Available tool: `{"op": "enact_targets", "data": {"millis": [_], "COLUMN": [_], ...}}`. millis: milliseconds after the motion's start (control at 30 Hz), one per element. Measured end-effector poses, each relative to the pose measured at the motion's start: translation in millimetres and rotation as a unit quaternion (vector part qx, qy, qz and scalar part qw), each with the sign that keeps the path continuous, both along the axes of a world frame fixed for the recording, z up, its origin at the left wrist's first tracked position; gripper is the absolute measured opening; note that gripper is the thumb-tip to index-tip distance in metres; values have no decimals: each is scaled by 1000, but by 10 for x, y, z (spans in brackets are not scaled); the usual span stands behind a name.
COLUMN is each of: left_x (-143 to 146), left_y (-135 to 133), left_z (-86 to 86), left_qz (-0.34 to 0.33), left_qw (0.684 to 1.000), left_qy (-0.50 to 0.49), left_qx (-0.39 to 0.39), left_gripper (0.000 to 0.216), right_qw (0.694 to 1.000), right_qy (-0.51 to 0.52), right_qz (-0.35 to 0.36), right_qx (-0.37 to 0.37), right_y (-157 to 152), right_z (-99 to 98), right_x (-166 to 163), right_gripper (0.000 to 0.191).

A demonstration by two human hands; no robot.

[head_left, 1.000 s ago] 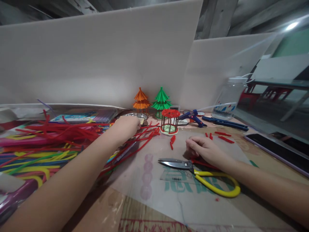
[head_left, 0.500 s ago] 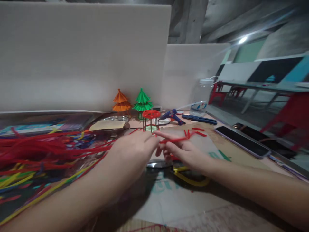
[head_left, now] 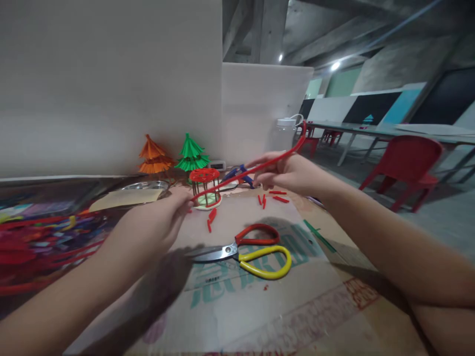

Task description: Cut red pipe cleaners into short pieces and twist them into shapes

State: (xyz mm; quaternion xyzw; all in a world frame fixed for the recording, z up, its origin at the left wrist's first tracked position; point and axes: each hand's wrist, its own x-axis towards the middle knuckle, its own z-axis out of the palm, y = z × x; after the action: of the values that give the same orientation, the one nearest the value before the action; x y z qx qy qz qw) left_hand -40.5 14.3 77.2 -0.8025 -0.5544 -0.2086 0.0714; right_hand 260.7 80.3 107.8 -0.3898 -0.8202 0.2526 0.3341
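Note:
A long red pipe cleaner (head_left: pixel 243 174) is stretched between my two hands, with its far right end curving upward. My left hand (head_left: pixel 168 212) pinches its left end, just in front of a small round pavilion model. My right hand (head_left: pixel 284 172) is higher and to the right, fingers bent and closed around the strip where it crosses the hand. The pavilion model (head_left: pixel 205 175) has a red top, dark posts and a pale green base. Below the hands lie scissors (head_left: pixel 227 249), blades slightly parted, with one red and one yellow handle. Short red pieces (head_left: pixel 280 199) are scattered nearby.
Orange (head_left: pixel 154 155) and green (head_left: pixel 192 153) tree models stand against the white board (head_left: pixel 111 89). A blue glue gun (head_left: pixel 237 173) is partly behind my right hand. Colourful strips (head_left: pixel 48 247) pile up at left. A clear bottle (head_left: pixel 285 133) stands at back right.
My hands have moved apart, my right hand up and rightward, drawing the red pipe cleaner out between them. The scissors are now uncovered. The camera view has turned right.

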Motion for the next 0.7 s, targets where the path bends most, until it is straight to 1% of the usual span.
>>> {"op": "enact_targets", "data": {"millis": [33, 67, 100, 133, 200, 300, 367, 500, 600, 700], "left_x": [15, 27, 34, 36, 31, 18, 16, 21, 17, 11], "left_y": [-17, -33, -46, -53, -56, -44, -39, -43, -43, -38], "left_z": [9, 20, 31, 40, 44, 10, -19, -37, -28, -20], "left_qz": [23, 40, 49, 52, 45, 35, 36, 48, 55, 49], "left_qw": [1000, 999, 999, 998, 998, 998, 997, 998, 997, 997], "left_qy": [-4, -10, -16, -20, -25, -16, -2, 13, 19, 21], "left_qx": [-4, -3, 2, 10, 30, 53, 62, 46, 50, 57], "left_gripper": [38, 38, 38, 38, 38, 38, 40, 45, 47, 46], "right_qw": [994, 978, 950, 922, 907, 904, 908, 913, 906, 898], "right_qy": [-110, -200, -295, -361, -382, -383, -378, -370, -374, -386], "right_qz": [-20, -58, -103, -141, -174, -187, -178, -172, -198, -210], "right_qx": [3, 17, 21, 23, 13, -2, -12, -24, -18, -19], "right_y": [69, 151, 242, 339, 525, 728, 801, 863, 873, 834], "right_z": [10, 1, -24, -64, -174, -357, -469, -642, -657, -538], "right_x": [106, 214, 319, 419, 589, 742, 781, 780, 777, 780], "right_gripper": [34, 28, 22, 19, 19, 23, 24, 24, 29, 41]}}
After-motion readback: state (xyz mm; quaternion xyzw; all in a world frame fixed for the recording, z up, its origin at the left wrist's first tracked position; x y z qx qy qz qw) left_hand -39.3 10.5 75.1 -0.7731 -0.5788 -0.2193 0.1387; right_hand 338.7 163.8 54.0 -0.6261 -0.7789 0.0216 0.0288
